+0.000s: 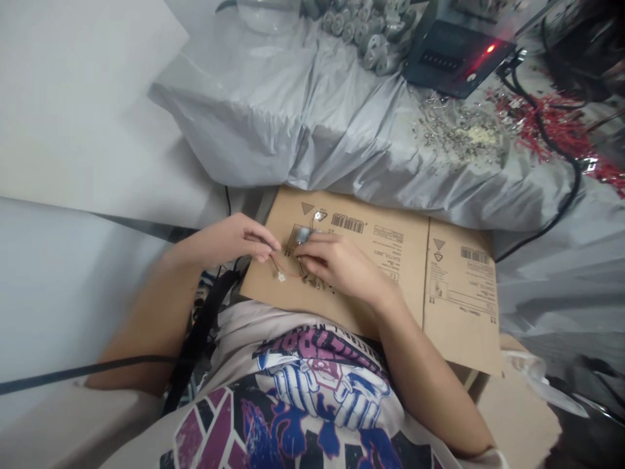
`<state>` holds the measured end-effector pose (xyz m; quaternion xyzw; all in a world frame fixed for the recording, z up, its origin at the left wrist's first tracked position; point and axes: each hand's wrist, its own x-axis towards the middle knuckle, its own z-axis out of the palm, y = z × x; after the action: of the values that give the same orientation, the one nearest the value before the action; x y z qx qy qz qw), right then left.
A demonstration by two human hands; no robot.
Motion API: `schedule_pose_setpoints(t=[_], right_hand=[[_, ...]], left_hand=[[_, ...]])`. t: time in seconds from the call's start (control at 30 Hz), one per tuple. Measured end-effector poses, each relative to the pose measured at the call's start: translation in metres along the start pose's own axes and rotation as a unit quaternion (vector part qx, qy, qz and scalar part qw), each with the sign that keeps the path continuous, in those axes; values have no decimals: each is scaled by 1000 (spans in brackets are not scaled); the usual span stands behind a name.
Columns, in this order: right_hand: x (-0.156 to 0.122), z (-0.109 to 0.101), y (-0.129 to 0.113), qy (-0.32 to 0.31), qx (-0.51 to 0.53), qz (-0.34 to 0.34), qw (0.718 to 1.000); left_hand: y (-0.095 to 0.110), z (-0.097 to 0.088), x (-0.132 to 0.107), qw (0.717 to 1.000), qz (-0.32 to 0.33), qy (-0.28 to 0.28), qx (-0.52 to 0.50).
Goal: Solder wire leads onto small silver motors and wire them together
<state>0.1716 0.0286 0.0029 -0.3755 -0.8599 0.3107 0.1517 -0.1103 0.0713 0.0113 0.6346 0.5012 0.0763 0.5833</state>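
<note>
A small silver electric motor (303,234) lies on a flattened cardboard carton sheet (390,260), in a dark holder or frame. My right hand (342,264) is over it, with the fingers gripping its lower side. My left hand (229,240) comes in from the left, its fingertips pinching thin wires (286,270), red and black, near the motor. One wire end carries a small white connector (281,277). Small metal parts (312,281) sit under my right fingers, partly hidden.
A grey plastic sheet (312,124) lies beyond the cardboard, holding a heap of tiny metal parts (459,133), red wire scraps (541,124), and several motors (375,42). A black device with a red light (454,58) and a black cable (561,189) sit to the right.
</note>
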Motion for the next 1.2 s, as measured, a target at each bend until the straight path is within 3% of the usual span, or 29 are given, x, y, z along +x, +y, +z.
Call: schedule_pose_setpoints(t=[0.13,0.57,0.87,1.2], right_hand=[[0,1,1,17,0,-1,1000],[0,0,0,26,9,-6,1000],[1,-2,-2,15,6,-6,1000],[2,-3,-3,13,2,1,1000]], left_hand=[[-3,9,1,999,6,-27,21],[-6,0,-6,995,41,73,-59],[-1,24,-3,990,79,25,-118],[-5,15,-12,979,84,83,-165]])
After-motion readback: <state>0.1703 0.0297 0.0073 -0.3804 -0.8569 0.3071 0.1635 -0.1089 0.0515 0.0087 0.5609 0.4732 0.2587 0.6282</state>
